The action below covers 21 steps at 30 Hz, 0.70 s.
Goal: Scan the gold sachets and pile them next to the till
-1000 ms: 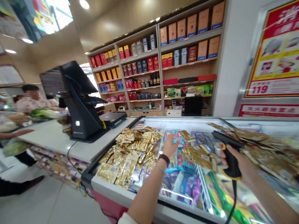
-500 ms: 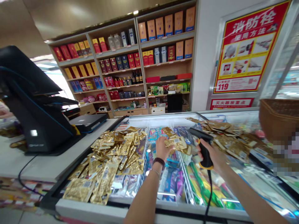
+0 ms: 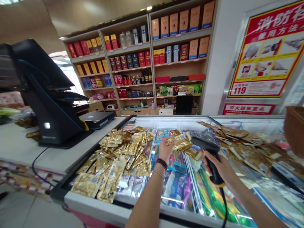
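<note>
My left hand [image 3: 165, 149], with a beaded bracelet [image 3: 161, 163] on its wrist, grips a gold foil packet [image 3: 181, 140] by its left end. In my right hand [image 3: 219, 166] is a black and yellow barcode scanner [image 3: 206, 145]; its head points left at the packet, and the cable runs down toward me. Another gold packet [image 3: 193, 153] lies just under the held one. To the left a large heap of gold packets [image 3: 128, 145] spreads over the freezer's glass top, and a second heap of packets [image 3: 247, 145] lies right of the scanner.
Under the glass of the chest freezer [image 3: 106, 209], wire baskets hold colourful wrapped goods [image 3: 175, 186]. A black checkout terminal [image 3: 49, 101] and a flat scale [image 3: 98, 119] stand on the left counter [image 3: 54, 158]. A brown wicker basket [image 3: 294, 129] is at far right. Shelves of boxes [image 3: 152, 63] line the back.
The view has swung left, so the scene sits further right. The scanner has tilted and its head has come close to the packet in my left hand, which now shows its label.
</note>
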{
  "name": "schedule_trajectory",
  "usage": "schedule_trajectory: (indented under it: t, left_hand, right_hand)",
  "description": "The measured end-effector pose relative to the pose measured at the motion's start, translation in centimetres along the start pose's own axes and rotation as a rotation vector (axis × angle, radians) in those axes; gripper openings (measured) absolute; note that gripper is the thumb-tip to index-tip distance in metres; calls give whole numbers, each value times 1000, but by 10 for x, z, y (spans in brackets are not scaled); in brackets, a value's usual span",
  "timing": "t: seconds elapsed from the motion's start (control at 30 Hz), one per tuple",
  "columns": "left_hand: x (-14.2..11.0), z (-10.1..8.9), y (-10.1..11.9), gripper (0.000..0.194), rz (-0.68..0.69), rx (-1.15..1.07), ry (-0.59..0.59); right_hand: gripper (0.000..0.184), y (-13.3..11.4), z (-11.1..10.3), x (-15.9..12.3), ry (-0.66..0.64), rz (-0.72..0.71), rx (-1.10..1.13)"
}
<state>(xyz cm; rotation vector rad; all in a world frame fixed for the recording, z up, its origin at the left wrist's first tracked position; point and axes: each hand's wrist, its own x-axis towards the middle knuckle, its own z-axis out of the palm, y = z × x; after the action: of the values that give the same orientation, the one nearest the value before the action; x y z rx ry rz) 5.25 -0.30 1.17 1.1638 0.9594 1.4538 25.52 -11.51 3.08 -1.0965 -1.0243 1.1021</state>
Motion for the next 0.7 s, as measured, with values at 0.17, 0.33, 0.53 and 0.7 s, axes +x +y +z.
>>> schedule_trajectory:
  t: [0.17,0.33,0.53,0.7]
  left_hand:
    - [1,-9,6,33,62,-83,16]
    - [-2,-14,4,32,118,-89,17]
    - [-3,-14,5,32,141,-57,-6]
    - [0,-15,2,29,145,-49,-12]
  right_hand:
    - [54,6,-5,3,1,-4,-14]
    - [52,1,0,-1,-43,-15,-51]
    - [51,-1,0,-4,-116,-9,-115]
    - [52,1,1,-2,-111,-4,-111]
